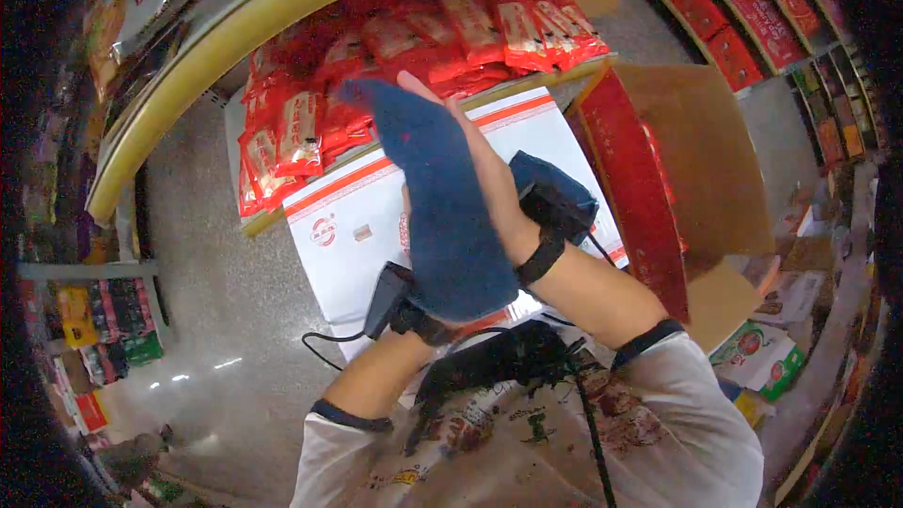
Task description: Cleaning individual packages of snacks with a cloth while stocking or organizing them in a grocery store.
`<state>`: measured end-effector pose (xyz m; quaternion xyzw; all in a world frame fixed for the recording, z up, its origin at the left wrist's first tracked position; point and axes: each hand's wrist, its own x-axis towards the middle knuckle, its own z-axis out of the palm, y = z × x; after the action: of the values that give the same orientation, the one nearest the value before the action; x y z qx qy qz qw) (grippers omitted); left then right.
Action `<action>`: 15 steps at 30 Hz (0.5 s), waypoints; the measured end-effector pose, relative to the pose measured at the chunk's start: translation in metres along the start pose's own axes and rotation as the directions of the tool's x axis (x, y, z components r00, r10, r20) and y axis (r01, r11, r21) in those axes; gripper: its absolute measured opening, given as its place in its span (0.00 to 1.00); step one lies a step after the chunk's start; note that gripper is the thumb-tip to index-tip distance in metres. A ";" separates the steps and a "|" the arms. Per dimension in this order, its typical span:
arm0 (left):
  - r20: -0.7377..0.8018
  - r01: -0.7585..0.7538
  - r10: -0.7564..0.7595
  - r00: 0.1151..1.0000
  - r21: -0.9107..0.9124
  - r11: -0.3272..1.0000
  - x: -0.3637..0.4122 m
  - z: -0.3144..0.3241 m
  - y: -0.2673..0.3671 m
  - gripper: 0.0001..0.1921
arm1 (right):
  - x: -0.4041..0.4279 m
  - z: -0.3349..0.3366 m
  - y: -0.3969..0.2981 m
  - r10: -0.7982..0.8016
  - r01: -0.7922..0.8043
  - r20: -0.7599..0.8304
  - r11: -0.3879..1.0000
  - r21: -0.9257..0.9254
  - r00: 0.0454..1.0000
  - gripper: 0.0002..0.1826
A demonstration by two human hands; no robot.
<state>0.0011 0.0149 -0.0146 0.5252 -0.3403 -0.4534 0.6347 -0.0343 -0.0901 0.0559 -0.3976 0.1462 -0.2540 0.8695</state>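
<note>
A dark blue cloth (451, 204) is held up in front of me, slightly blurred at its upper tip. My right hand (487, 162) lies along its right edge and grips it, with a finger showing above the top. Most of my left hand is hidden behind the cloth; only the left wrist (421, 340) and a thin strip of skin at the cloth's left edge show. Black strapped devices sit at both wrists, one by the left (388, 300) and one by the right (554, 201). Below the hands lies a white carton (338, 261) with red bands and printing.
Red packets (395, 42) are heaped on a low shelf beyond the carton. To the right stands an open cardboard box (695, 155) with a red side. A yellow shelf edge (233, 35) curves across the upper left. Stocked shelves (748, 14) line the right, above the grey floor (211, 282).
</note>
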 end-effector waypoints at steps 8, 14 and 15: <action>-0.167 -0.184 0.209 0.964 0.150 0.971 0.019 -0.010 0.042 0.31 | -0.043 0.010 0.030 -0.242 0.263 0.106 0.843 -0.469 0.965 0.38; -0.148 -0.212 0.266 0.953 0.304 0.929 0.004 0.003 0.034 0.31 | -0.029 0.008 0.009 -0.021 0.028 0.040 0.987 -0.161 0.999 0.37; -0.136 -0.193 0.248 0.959 0.325 0.926 -0.003 0.004 0.029 0.31 | -0.023 0.005 0.007 -0.011 0.017 0.056 0.994 -0.112 0.998 0.36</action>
<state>0.0026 0.0176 0.0150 0.6135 -0.4071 -0.2726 0.6193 -0.0489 -0.0697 0.0549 -0.4540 0.1334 -0.2401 0.8476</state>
